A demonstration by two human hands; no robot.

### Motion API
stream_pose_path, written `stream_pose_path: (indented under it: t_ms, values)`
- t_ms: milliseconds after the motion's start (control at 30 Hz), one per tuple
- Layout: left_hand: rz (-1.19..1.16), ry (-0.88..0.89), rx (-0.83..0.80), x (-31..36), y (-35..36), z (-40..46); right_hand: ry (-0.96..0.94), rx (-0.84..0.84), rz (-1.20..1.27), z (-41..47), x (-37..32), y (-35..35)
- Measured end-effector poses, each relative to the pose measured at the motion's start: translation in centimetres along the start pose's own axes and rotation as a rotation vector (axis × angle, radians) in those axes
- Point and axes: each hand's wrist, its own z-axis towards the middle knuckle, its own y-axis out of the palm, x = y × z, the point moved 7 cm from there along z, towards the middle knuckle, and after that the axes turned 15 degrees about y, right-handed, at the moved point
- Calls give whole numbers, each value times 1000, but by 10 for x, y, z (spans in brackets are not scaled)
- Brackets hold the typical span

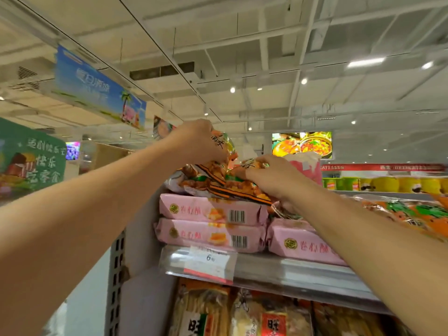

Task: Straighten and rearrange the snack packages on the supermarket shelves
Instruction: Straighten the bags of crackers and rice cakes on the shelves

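Head view, only 1 camera. Both arms reach up to the top shelf [278, 269] of a supermarket rack.

Left hand [197, 141]: fingers curled over the upper end of an orange snack bag [218, 170], gripping it; the bag's top edge sticks out just past the knuckles. Fingertips hidden behind the bag.

Right hand [271, 177]: fingers bent and pinching a 2nd orange bag [244, 184] just right of the 1st, thumb side low, fingertips on the printed face. Both bags lie tilted, touching each other, resting on the pink boxes [211, 210].

Below the fingers: 2 pink boxes stacked at the shelf's left end, barcodes facing out, and 1 more pink box [303, 246] beside them under the right wrist. Under the right forearm, further right, more orange-and-green bags [417, 214] lie flat on the same shelf. Behind the right fingers, a pink-and-white packet [308, 168] stands upright.

Under the boxes: price tag [211, 261] reading 6 clipped to the shelf rail. 1 shelf lower: rice cracker packs [206, 309] in clear wrap, partly cut off.

Left of the left arm: green promo sign [31, 158] and a blue hanging banner [97, 86]. Far behind the hands: lit food display [301, 144], yellow cans [388, 184]. Picture is motion-blurred at the edges.
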Motion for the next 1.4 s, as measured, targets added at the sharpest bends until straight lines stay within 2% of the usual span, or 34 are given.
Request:
stream_pose_path:
  t_ms: [133,233,433,567,667,867,1133,1267,1400]
  values:
    - [-265,104,270,12,-14,-5,-181,172,-22,-23,-6,-27]
    - [-443,212,344,36,-11,-16,-242,238,11,-45,9,-59]
    - [-660,434,170,131,32,-27,-202,356,-73,-105,69,-133]
    - [-782,512,79,200,62,-29,-165,463,-205,-143,101,-187]
    - [-855,553,92,260,81,-29,-105,531,-266,-168,130,-236]
    - [-911,637,88,377,120,-33,-29,517,-256,-197,195,-337]
    - [-934,613,100,525,165,-17,-16,507,-284,-201,265,-486]
    - [-874,493,110,551,179,2,-29,477,-252,-172,282,-551]
    - [-782,389,56,563,204,13,41,469,-174,-137,301,-588]
